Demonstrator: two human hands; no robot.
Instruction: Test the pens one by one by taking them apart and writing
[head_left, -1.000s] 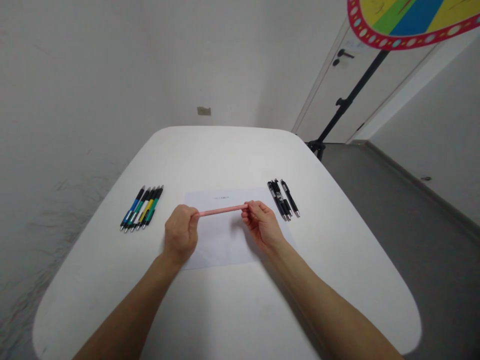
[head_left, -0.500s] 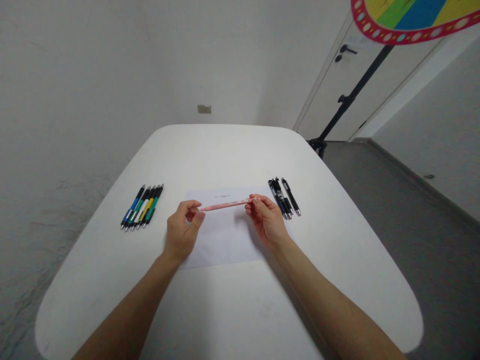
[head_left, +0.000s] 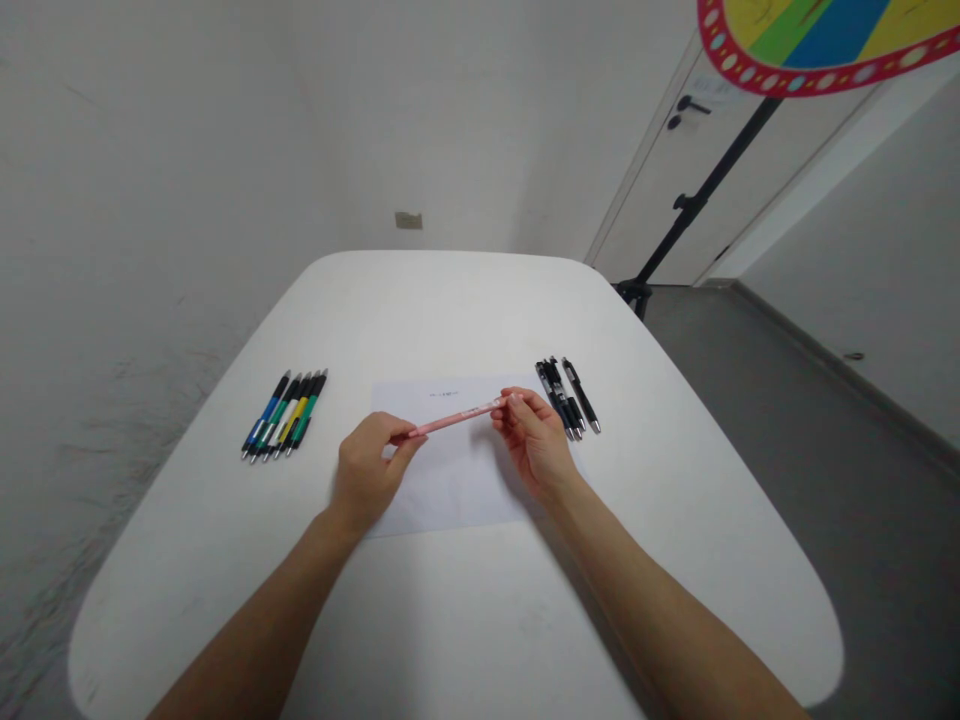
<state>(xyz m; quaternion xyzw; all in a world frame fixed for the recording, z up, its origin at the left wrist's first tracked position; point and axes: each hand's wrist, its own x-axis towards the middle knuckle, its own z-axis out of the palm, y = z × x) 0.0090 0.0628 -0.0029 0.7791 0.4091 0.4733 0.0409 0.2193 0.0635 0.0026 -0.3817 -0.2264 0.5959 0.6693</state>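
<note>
A slim pink pen [head_left: 459, 417] is held level across the front of me, its right end a little farther away. My left hand [head_left: 373, 460] pinches its left end between thumb and forefinger. At the other end, the thumb and fingers of my right hand [head_left: 536, 440] close on it. Beneath the pen lies a white sheet of paper [head_left: 450, 490] with a short printed line near its far edge. The pen's two tips are partly hidden by my fingers.
Several pens with coloured barrels [head_left: 285, 415] lie side by side on the left of the white table [head_left: 450, 310]. Several black pens [head_left: 559, 395] lie right of the paper. Beyond the table stand a wall and a colourful wheel [head_left: 832, 82] on a black stand.
My left hand has come slightly nearer and to the right, and now grips the pen's left end more firmly. The pen slants more. My right hand has hardly moved.
</note>
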